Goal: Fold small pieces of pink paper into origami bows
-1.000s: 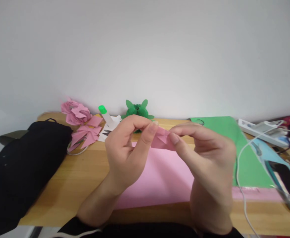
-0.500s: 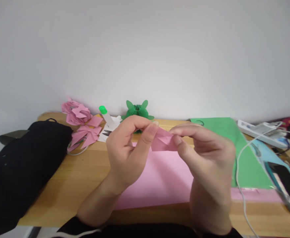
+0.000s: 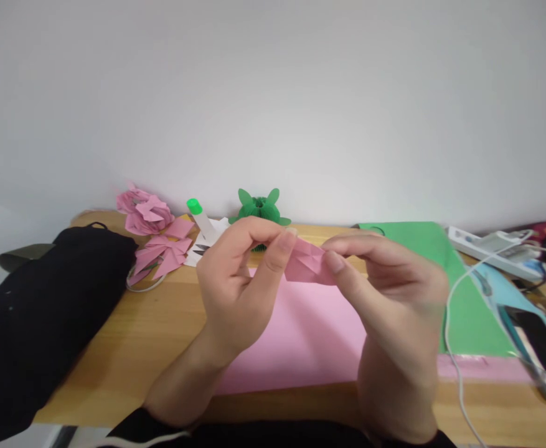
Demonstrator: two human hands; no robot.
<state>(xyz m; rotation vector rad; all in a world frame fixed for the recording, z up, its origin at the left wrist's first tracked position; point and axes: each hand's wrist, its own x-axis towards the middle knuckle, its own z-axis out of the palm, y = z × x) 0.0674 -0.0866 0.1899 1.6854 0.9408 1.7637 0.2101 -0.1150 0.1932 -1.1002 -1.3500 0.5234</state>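
Since the last frame only small shifts show: L hand (image 3: 242,286) sits a touch further left, R hand (image 3: 396,302) a bit further right, and the folded pink paper (image 3: 306,262) b/w them shows its creased face more clearly. Both hands pinch it, thumb against forefinger, one at each end — held up above the pink sheet (image 3: 310,336) on the wooden table (image 3: 146,342), prob. so both ends stay under control w/ the folds facing the wearer. Thumbs are on the near side, presumably b/c they press while the forefingers back the paper. Glue stick (image 3: 202,221) leans at the back, near the green paper figure (image 3: 259,208). Hard to make out: fingers cover both paper ends, so the no. of layers can't be told; L hand hides much of the figure's lower part; dark blades (image 3: 200,250) run behind that hand, so can't say if they're scissors. Black cloth (image 3: 43,323) is cut off at frame left.
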